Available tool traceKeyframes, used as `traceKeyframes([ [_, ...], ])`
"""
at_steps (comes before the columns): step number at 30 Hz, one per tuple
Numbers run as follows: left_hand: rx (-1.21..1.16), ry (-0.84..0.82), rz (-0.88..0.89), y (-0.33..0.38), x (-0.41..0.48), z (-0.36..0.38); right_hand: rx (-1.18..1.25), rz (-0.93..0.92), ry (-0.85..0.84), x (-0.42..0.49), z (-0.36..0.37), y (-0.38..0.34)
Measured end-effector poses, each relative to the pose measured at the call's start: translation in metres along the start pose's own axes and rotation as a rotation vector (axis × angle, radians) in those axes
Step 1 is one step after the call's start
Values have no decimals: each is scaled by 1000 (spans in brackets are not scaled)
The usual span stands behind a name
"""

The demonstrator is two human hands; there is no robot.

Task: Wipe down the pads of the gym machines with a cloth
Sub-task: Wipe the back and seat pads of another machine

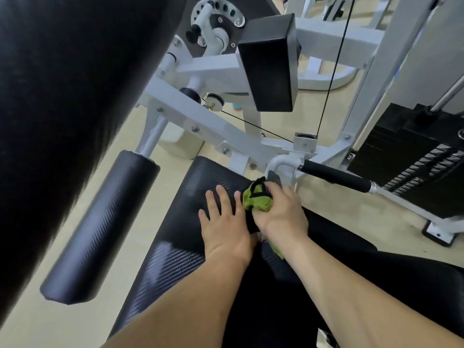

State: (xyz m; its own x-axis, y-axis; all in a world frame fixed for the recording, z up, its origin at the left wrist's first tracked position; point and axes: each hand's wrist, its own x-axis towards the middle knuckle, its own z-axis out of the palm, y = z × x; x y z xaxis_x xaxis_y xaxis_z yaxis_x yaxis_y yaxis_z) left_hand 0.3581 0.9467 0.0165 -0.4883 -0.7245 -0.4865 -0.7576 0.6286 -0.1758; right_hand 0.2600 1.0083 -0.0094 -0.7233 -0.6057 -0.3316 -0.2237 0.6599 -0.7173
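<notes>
Gripping a bunched green cloth [256,200] at the far right edge of the black seat pad [173,237], the right hand [282,213] curls its fingers round it just beside the left hand [224,223], which lies flat on the pad with fingers spread and straight.

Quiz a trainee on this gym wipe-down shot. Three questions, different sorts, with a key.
1. True or false: the left hand lies flat on the seat pad, fingers spread.
2. Which hand grips the green cloth? A) left hand B) right hand
3. Fill in: the roller pad lies on the person's ___ side of the seat pad.
Key: 1 true; 2 B; 3 left.
</notes>
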Motion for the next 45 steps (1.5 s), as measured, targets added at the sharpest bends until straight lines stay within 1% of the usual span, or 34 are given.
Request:
traceKeyframes([
  [2,-118,36,13,-4,-11,2,-6,-79,12,-7,2,8],
  [4,-334,136,-37,-6,-34,6,-29,-120,7,-11,2,18],
  [6,-496,224,-148,-10,-62,10,-72,-85,7,-3,3,13],
  [8,-561,244,-220,-21,-84,18,-148,-8,5,12,8,-10],
  [9,-564,247,-243,-30,-90,23,-179,-23,-15,16,13,-28],
  [10,-571,274,-260,-40,-94,30,-198,-98,-42,16,22,-48],
  [12,-617,396,-290,-54,-98,39,-193,-292,-91,7,44,-83],
  [14,-722,513,-348,-65,-105,44,-245,-400,-90,-17,71,-101],
  [16,-856,516,-470,-76,-119,42,-315,-453,-67,-50,92,-100],
  [17,-881,512,-519,-85,-129,44,-315,-472,-70,-69,100,-92],
  [19,-870,545,-569,-104,-148,54,-253,-516,-63,-102,109,-71],
  [21,-823,514,-581,-116,-163,63,-223,-539,-99,-133,114,-51],
  [24,-789,403,-486,-110,-182,72,-247,-516,-226,-186,106,-17],
  [26,-725,372,-327,-100,-189,75,-202,-477,-275,-218,93,12],
  [28,-639,347,-162,-88,-192,78,-197,-379,-298,-235,77,46],
  [29,-609,331,-110,-85,-191,79,-199,-294,-249,-233,71,58],
  [30,-581,315,-62,-83,-192,81,-202,-167,-146,-226,65,69],
  [32,-524,290,63,-81,-198,88,-157,195,123,-206,53,82],
  [33,-508,285,121,-82,-201,92,-113,350,194,-198,50,85],
  [34,-510,288,164,-83,-204,95,-121,432,210,-194,49,85],
  [35,-514,288,199,-86,-208,99,-169,449,212,-198,54,84],
  [37,-522,282,247,-93,-216,107,-224,392,235,-223,71,74],
  [38,-519,283,268,-99,-221,111,-212,374,236,-242,83,67],
  [41,-505,262,365,-116,-241,129,-140,407,219,-295,121,51],
  [43,-483,241,431,-129,-256,140,-109,354,134,-319,135,43],
  [45,-518,185,453,-142,-271,145,13,306,-45,-336,138,37],
])
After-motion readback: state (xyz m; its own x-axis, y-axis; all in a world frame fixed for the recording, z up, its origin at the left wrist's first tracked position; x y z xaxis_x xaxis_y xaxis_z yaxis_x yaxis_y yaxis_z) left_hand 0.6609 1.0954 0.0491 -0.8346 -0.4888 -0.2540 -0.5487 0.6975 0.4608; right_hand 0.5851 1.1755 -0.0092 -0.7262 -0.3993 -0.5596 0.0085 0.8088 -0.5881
